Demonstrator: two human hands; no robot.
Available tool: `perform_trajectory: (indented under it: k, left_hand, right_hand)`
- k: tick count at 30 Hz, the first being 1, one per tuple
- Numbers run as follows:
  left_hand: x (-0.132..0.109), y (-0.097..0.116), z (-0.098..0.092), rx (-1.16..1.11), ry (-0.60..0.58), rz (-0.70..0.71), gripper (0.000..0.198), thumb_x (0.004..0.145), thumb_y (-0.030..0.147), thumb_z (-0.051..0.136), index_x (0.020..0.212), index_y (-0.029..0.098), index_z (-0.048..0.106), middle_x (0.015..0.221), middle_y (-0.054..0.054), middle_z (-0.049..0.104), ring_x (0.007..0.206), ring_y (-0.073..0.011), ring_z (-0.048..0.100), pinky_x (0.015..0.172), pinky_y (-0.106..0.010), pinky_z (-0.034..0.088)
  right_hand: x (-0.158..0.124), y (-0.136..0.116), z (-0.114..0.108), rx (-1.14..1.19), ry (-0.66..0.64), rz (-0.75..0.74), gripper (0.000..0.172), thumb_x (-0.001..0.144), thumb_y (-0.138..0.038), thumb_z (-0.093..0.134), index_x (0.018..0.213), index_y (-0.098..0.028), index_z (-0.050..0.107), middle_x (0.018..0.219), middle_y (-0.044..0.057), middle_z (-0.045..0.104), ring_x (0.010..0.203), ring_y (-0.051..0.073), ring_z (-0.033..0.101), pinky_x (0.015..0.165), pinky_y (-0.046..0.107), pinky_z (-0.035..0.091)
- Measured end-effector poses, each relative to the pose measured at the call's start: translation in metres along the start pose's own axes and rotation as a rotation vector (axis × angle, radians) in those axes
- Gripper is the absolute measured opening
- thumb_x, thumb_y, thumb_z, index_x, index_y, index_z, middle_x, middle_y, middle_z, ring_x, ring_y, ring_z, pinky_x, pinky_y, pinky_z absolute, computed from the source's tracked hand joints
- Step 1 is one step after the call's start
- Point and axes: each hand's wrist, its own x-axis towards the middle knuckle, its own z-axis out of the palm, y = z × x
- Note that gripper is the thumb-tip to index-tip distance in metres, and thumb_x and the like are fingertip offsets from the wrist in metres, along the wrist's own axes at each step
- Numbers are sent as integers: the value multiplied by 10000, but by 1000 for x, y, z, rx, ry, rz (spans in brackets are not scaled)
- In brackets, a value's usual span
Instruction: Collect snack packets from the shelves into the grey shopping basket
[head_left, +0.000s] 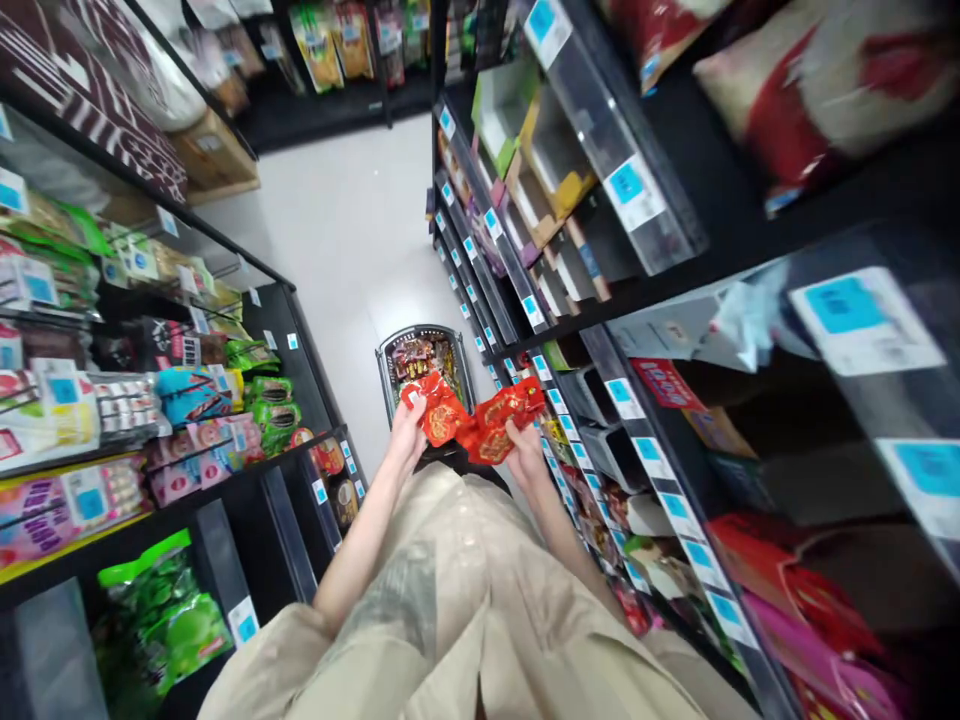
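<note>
Red snack packets (496, 424) with gold print are held in front of my body, above a dark shopping basket (385, 375). My left hand (407, 436) pinches the left part of the red packaging near its upper edge. The right part is gripped by my right hand (526, 450), with the thumb lying on its front. Between the hands the red pieces meet or overlap; whether they are joined I cannot tell. Below them, the basket contains several colourful packaged goods (414, 362).
Shelves of bagged snacks (199, 395) line the left side. On the right, tall shelves carry price tags (634, 190), opened display boxes (540, 165) and large bags (832, 90). A pale tiled aisle floor (345, 220) runs ahead to another shelf with hanging packets (334, 45).
</note>
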Motion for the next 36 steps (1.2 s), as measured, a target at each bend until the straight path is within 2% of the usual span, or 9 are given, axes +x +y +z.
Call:
perform_trajectory:
  k: [5, 10, 16, 20, 24, 27, 29, 33, 36]
  left_hand:
    - [-25, 45, -11, 450, -286, 480, 313, 778, 504, 871, 901, 226, 800, 1101, -98, 776, 1102, -257, 661, 1062, -499, 489]
    - [-46, 68, -19, 1016, -572, 994, 91, 856, 444, 802, 883, 373, 853, 1321, -69, 685, 1285, -299, 461, 1133, -550, 366]
    - [-65, 65, 1, 821, -880, 1166, 109, 944, 325, 710, 924, 298, 814, 1388, -96, 647, 1304, -282, 524, 1063, -532, 485]
    - [-79, 58, 12, 602, -885, 1027, 24, 929, 252, 737, 935, 252, 759, 1182, -97, 726, 1217, -263, 642, 1004, -517, 554]
    - [-89, 56, 17, 400, -764, 675, 85, 965, 279, 677, 959, 259, 759, 1191, -79, 704, 1201, -250, 672, 929, -431, 610]
    - [-91, 55, 31, 337, -734, 300, 379, 918, 448, 719, 1264, 296, 684, 1415, -104, 627, 1288, -292, 631, 850, -373, 625]
    - [-95, 51, 47, 495, -776, 103, 558, 845, 503, 788, 1324, 249, 656, 1370, -121, 673, 1222, -298, 669, 866, -365, 611]
    - [-108, 29, 78, 713, -809, -113, 478, 747, 503, 868, 1044, 147, 749, 1031, -98, 793, 895, -243, 742, 835, -346, 591]
    - [-113, 10, 90, 611, -665, -148, 506, 695, 523, 892, 997, 147, 737, 980, -87, 794, 813, -218, 737, 776, -330, 589]
  right_hand:
    - [-42, -31, -16, 186, -138, 195, 431, 692, -337, 917, 1053, -270, 692, 1034, -2, 798, 866, 172, 753, 829, 286, 621]
    - [-83, -42, -6, 128, -318, 252, 483, 669, -345, 930, 1101, -257, 731, 1162, 41, 783, 859, 176, 738, 787, 288, 603]
    - [-113, -43, 23, 12, -372, 191, 410, 681, -326, 936, 1043, -211, 781, 1032, 44, 807, 905, 188, 747, 893, 304, 572]
    - [-129, -40, 21, 30, -336, 176, 412, 679, -329, 938, 1036, -186, 790, 1035, 59, 812, 897, 192, 752, 910, 317, 570]
    - [-145, -35, 7, 19, -241, 145, 443, 672, -336, 947, 1049, -176, 779, 1046, 71, 812, 916, 207, 756, 919, 337, 564]
    - [-157, -34, -6, -17, -176, 156, 453, 645, -335, 965, 1011, -155, 769, 1014, 73, 812, 897, 210, 758, 896, 338, 565]
    - [-164, -35, -13, -31, -140, 169, 454, 644, -340, 967, 1002, -151, 764, 1011, 70, 811, 877, 207, 758, 885, 340, 569]
    - [-184, -35, -35, 7, -52, 136, 446, 635, -351, 969, 988, -165, 768, 996, 53, 811, 852, 204, 755, 871, 341, 574]
    - [-204, -32, -59, 84, 20, 104, 424, 643, -353, 960, 989, -185, 780, 1002, 47, 812, 875, 211, 758, 890, 349, 573]
